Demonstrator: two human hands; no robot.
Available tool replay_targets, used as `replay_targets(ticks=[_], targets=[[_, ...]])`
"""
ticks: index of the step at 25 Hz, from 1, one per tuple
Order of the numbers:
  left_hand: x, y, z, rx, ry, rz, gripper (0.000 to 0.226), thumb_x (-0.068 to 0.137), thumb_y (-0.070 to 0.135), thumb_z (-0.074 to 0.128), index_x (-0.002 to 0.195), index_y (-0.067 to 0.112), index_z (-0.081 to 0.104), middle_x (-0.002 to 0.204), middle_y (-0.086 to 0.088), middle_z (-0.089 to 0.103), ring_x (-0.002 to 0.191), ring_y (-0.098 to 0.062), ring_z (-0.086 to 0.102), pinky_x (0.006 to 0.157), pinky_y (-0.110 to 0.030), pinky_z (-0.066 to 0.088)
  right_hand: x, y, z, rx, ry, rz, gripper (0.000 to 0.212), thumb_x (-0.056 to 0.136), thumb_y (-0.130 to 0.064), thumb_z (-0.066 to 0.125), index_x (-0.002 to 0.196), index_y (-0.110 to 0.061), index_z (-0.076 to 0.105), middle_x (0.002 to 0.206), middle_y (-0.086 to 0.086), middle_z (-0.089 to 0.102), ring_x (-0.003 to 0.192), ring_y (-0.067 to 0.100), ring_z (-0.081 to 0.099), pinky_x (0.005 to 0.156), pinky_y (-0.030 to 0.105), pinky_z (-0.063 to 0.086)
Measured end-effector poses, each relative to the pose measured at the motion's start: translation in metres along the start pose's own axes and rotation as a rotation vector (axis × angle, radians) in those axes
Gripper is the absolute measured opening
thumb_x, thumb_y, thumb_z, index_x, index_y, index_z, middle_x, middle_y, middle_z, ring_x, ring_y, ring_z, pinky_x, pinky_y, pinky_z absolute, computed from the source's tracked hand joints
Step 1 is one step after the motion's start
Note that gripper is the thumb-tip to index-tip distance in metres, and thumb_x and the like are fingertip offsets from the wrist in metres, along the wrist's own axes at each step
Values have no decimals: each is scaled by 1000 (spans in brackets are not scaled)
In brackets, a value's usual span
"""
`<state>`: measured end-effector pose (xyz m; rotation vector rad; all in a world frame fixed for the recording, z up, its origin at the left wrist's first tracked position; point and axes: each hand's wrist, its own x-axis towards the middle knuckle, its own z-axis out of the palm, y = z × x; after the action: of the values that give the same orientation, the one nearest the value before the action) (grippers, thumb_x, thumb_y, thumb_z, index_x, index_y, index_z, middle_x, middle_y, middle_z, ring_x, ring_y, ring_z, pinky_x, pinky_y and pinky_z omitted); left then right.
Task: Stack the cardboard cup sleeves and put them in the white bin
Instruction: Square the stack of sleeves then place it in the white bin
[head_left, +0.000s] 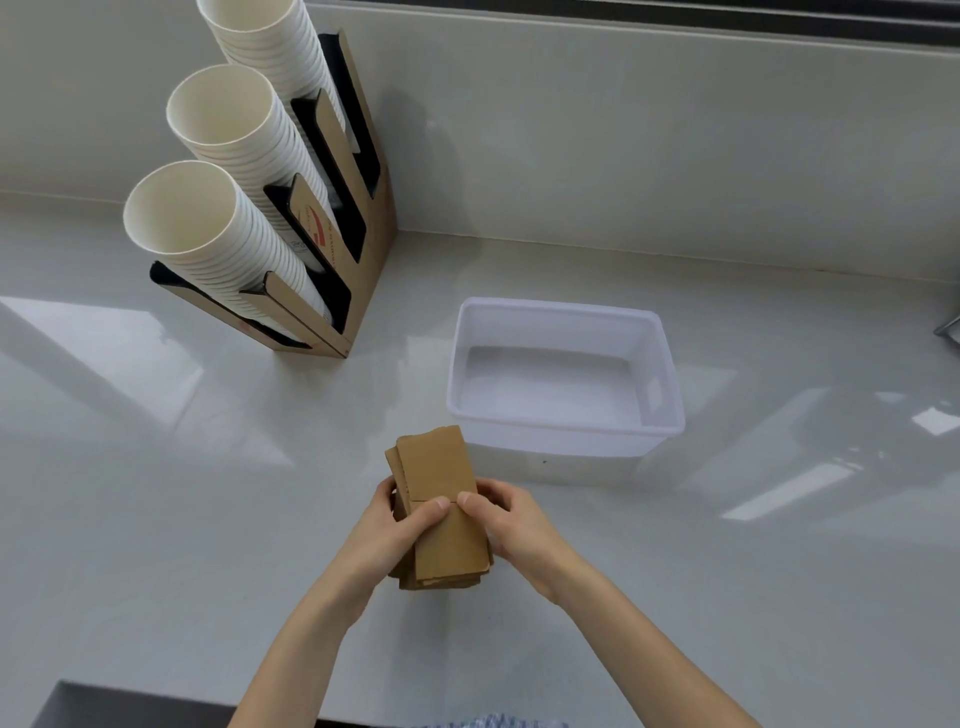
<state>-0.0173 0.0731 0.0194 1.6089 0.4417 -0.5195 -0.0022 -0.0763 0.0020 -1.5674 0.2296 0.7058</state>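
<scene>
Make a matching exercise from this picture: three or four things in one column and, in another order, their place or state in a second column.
Things:
1. sleeve stack
2. white bin
3. paper cups
4. left hand

Place or state:
a. empty, on the counter
b. held between both hands
c. standing in the cardboard holder
d. grips the stack's left side

Pairs: 1-b, 2-a, 3-c, 4-d

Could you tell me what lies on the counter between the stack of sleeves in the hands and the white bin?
Nothing: in the head view, only a bare strip of glossy counter separates the stack of sleeves from the empty white bin.
</scene>
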Motion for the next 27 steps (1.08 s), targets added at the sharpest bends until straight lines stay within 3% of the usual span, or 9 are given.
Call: replay_targets(ticks=[3, 6, 10, 14, 19, 23, 27], targets=[[-2, -1, 6, 39, 28, 80, 67, 75, 34, 69, 130, 23, 33, 103, 14, 54, 91, -4, 57, 67, -21, 49, -5, 2, -8, -20, -44, -16, 53, 84, -36, 58, 131, -17, 45, 130, 7, 55, 116, 21, 56, 100, 39, 49], [-5, 2, 9, 173, 24, 158, 70, 77, 23, 68, 133, 27, 25, 113, 6, 50, 92, -6, 57, 67, -19, 49, -11, 0, -19, -87, -48, -65, 57, 85, -28, 60, 137, -22, 37, 131, 4, 54, 118, 18, 54, 103, 34, 45], [3, 5, 11, 458, -15, 325, 82, 64, 36, 73, 130, 32, 24, 117, 8, 49, 106, -17, 55, 89, -34, 51, -19, -5, -34, -143, 23, -164, 78, 81, -21, 66, 143, -28, 19, 133, -4, 44, 127, 15, 44, 109, 33, 36], [16, 10, 22, 856, 0, 545, 86, 58, 50, 62, 134, 28, 27, 129, 5, 47, 112, -19, 48, 94, -34, 41, -25, -4, -48, -173, 110, -222, 89, 77, -13, 69, 144, -26, 12, 138, -4, 37, 130, 11, 37, 112, 29, 30], [28, 10, 36, 1118, -72, 657, 82, 66, 35, 62, 137, 30, 22, 135, 10, 41, 117, -19, 37, 87, -24, 22, -34, 11, -55, -436, 196, -225, 107, 71, -24, 75, 145, -28, -3, 146, -5, 12, 130, 0, 17, 107, 18, 21], [31, -1, 45, 1187, -184, 668, 82, 63, 45, 51, 138, 31, 21, 138, 11, 38, 122, -16, 32, 94, -25, 22, -35, 21, -56, -610, 173, -280, 108, 69, -26, 74, 142, -32, -6, 152, -4, 0, 142, 11, 8, 117, 35, 22], [31, -9, 44, 1211, -164, 688, 86, 59, 54, 36, 140, 31, 19, 142, 11, 35, 127, -14, 30, 105, -28, 21, -28, 31, -51, -645, 172, -269, 98, 71, -25, 70, 145, -25, 6, 151, -2, 8, 141, 14, 15, 117, 35, 23]])
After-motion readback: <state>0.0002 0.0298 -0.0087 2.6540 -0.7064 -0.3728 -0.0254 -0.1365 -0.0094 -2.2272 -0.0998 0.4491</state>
